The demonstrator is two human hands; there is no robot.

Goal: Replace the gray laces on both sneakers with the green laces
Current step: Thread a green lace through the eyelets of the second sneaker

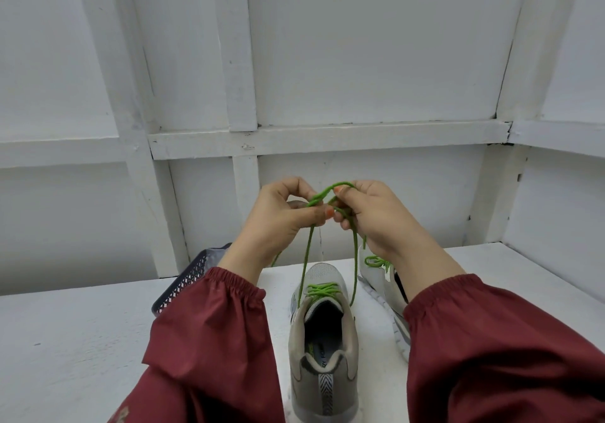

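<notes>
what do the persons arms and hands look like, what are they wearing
Both arms are in long dark red sleeves of thin, slightly shiny fabric; the left sleeve and right sleeve each end in a gathered elastic cuff. The left hand and right hand are bare: no gloves, rings or watch visible. Some nails show orange-red polish.

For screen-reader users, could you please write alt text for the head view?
The left hand and right hand, raised above a grey sneaker, pinch its green lace into a loop. A second sneaker with green lacing is to the right; a dark mesh basket sits left on the white table.
</notes>
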